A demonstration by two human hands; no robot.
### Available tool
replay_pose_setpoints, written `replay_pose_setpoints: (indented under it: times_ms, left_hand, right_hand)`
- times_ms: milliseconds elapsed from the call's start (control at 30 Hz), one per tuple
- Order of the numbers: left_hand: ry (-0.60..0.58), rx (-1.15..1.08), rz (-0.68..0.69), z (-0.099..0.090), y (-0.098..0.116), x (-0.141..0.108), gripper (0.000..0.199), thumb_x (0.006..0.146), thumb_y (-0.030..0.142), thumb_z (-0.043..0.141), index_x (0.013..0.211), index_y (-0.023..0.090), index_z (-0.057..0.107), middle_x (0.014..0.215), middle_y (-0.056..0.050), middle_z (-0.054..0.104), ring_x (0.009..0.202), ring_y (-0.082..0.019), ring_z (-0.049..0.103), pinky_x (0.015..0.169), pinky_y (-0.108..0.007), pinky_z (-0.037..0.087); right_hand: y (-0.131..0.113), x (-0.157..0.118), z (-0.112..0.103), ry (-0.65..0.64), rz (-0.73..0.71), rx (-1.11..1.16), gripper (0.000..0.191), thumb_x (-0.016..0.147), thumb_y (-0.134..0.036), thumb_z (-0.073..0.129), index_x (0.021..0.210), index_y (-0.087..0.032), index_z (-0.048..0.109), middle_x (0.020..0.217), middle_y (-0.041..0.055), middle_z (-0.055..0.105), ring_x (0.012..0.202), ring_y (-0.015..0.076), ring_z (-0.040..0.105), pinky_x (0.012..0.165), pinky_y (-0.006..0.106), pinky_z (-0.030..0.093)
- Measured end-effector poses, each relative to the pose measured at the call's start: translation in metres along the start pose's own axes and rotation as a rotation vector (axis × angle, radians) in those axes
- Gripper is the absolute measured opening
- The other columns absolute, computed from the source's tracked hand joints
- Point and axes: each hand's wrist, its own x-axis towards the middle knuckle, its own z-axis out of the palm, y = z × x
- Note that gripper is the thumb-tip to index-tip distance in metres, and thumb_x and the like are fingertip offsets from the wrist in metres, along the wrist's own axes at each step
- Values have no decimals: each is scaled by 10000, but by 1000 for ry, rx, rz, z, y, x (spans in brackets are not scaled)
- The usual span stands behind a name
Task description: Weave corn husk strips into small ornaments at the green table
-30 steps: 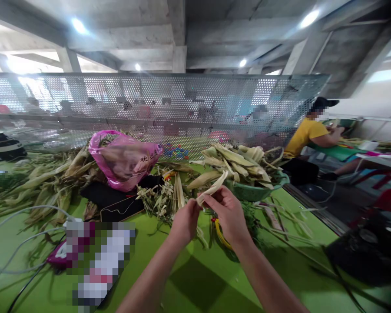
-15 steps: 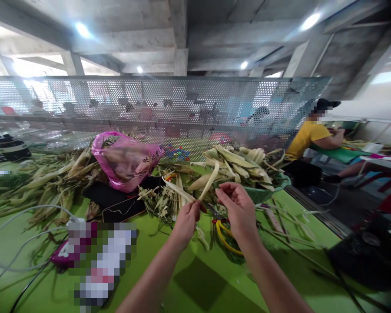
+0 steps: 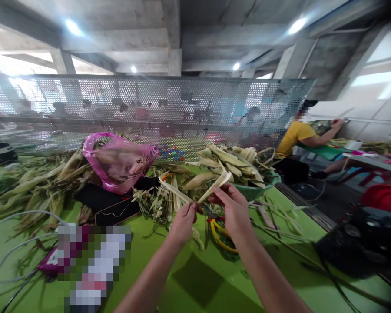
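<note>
fingers of our left hand pinch pale husk at its base, 2 arms pointing to 10 and 1 o'clock; our right hand grips the latter. tugging too hard, we could split it.

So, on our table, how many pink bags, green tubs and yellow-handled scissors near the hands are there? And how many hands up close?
Pink bag: 1
Green tub: 1
Yellow-handled scissors: 1
Hands up close (left hand, right hand): 2
Total: 5
</note>
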Motion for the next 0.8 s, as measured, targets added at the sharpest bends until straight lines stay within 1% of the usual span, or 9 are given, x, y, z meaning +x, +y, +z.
replay_pose_setpoints:
  times_ms: [133, 267, 433, 500, 633, 800]
  left_hand:
    - [5, -118, -44, 2, -2, 0, 445, 849, 582, 401, 784, 163, 538, 568, 59, 293, 502, -81, 247, 478, -219, 201]
    - [-13, -200, -96, 3, -1, 0, 451, 831, 603, 422, 785, 167, 526, 536, 70, 273, 478, -76, 229, 451, -218, 166]
    - [-57, -170, -92, 4, 0, 0, 434, 838, 581, 429, 771, 163, 528, 521, 73, 286, 461, -70, 228, 443, -220, 167]
    - [-73, -154, -84, 3, 0, -1, 439, 842, 578, 423, 767, 160, 533, 525, 69, 297, 465, -71, 241, 446, -220, 176]
    - [-76, -119, -45, 3, -1, -2, 440, 853, 567, 411, 774, 155, 545, 534, 61, 323, 480, -76, 272, 459, -224, 196]
    - [-68, -98, -50, 4, -1, -2, 408, 865, 533, 409, 772, 159, 543, 530, 61, 327, 478, -76, 271, 473, -229, 200]
  right_hand:
    - [2, 0, 1, -1, -4, 31, 240, 635, -339, 791, 745, -183, 645, 707, -20, 616, 579, 122, 570, 570, 267, 514]
    - [2, 0, 2, 12, -8, 53, 237, 637, -329, 793, 727, -181, 632, 702, -25, 602, 568, 107, 557, 566, 254, 510]
    - [0, 0, 1, 17, -90, 81, 234, 671, -287, 775, 822, -193, 622, 758, -20, 607, 623, 105, 552, 567, 233, 493]
    - [1, 1, 0, 28, -108, 97, 225, 675, -274, 773, 804, -190, 610, 750, -25, 601, 609, 97, 545, 569, 231, 484]
    - [2, 3, 0, 103, -92, 130, 272, 626, -266, 804, 757, -184, 581, 695, -42, 592, 544, 91, 534, 565, 254, 477]
    - [3, 5, -1, 157, -118, 101, 290, 607, -266, 816, 772, -172, 597, 699, -30, 606, 566, 110, 566, 585, 274, 481]
